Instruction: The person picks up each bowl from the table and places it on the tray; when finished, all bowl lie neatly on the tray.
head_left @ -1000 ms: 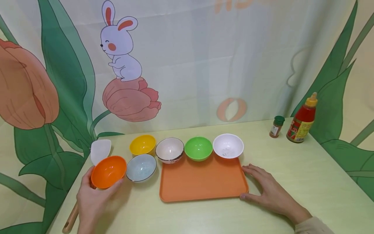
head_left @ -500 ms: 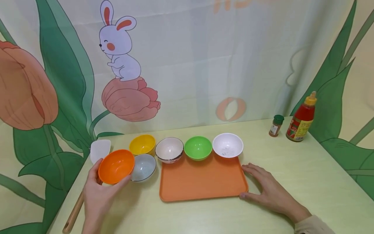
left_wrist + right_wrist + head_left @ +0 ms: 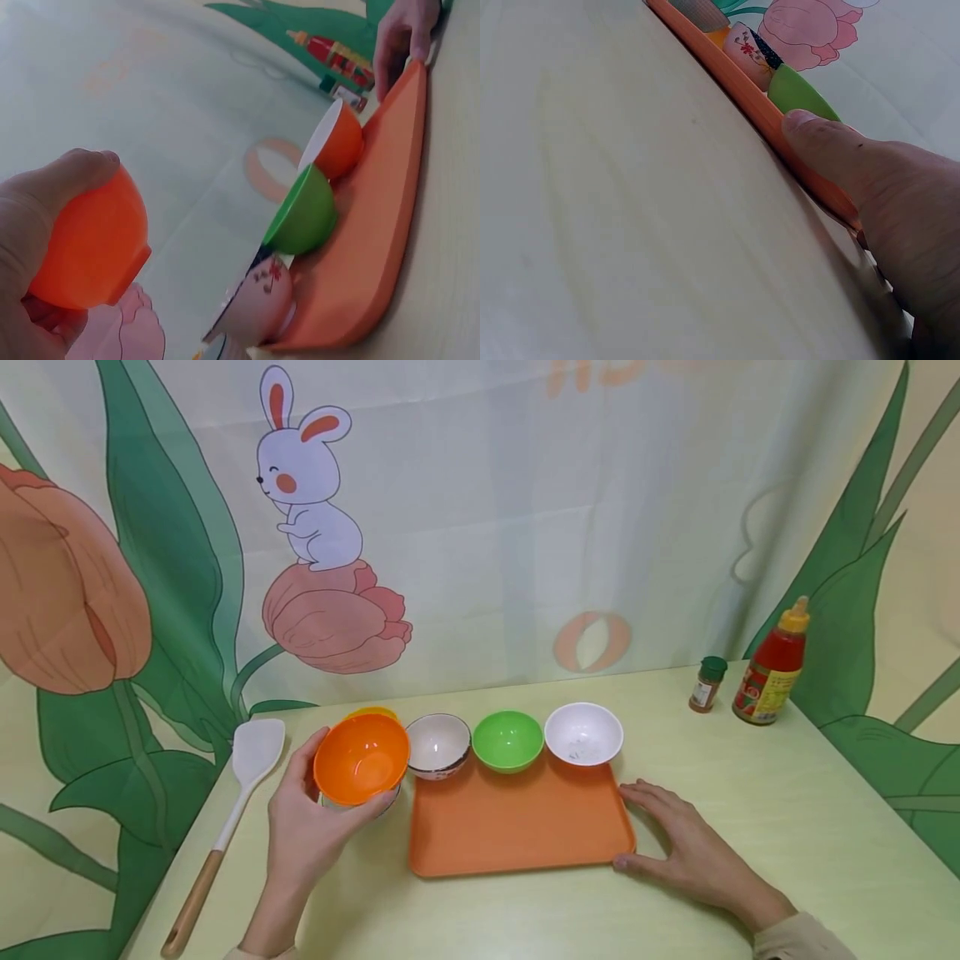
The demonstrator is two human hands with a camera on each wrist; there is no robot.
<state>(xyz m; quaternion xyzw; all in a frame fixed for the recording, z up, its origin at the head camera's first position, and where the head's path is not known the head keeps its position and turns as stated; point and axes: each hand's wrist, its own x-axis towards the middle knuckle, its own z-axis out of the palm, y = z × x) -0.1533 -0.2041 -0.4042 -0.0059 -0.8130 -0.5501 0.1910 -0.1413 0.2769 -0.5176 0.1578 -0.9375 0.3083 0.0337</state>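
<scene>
My left hand (image 3: 311, 831) grips an orange bowl (image 3: 362, 758) by its sides, thumb on the near side, held above the table. In the left wrist view the orange bowl (image 3: 97, 244) is tilted, away from the others. Behind and under it, a yellow bowl (image 3: 375, 713) and a light blue bowl (image 3: 393, 799) are mostly hidden. My right hand (image 3: 678, 847) rests at the right end of an orange tray (image 3: 517, 839), its thumb touching the rim. Along the tray's back edge stand a floral-sided white bowl (image 3: 438, 745), a green bowl (image 3: 510, 741) and a white bowl (image 3: 583, 735) with an orange outside.
A white spatula (image 3: 238, 810) with a wooden handle lies along the table's left side. At the back right stand a small spice jar (image 3: 707, 685) with a green lid and a red sauce bottle (image 3: 771, 668). A printed cloth (image 3: 480, 527) hangs behind the table.
My left hand has carried the orange bowl rightward and slightly up, from beside the light blue bowl to over it, uncovering the spatula. The right hand stays at the tray.
</scene>
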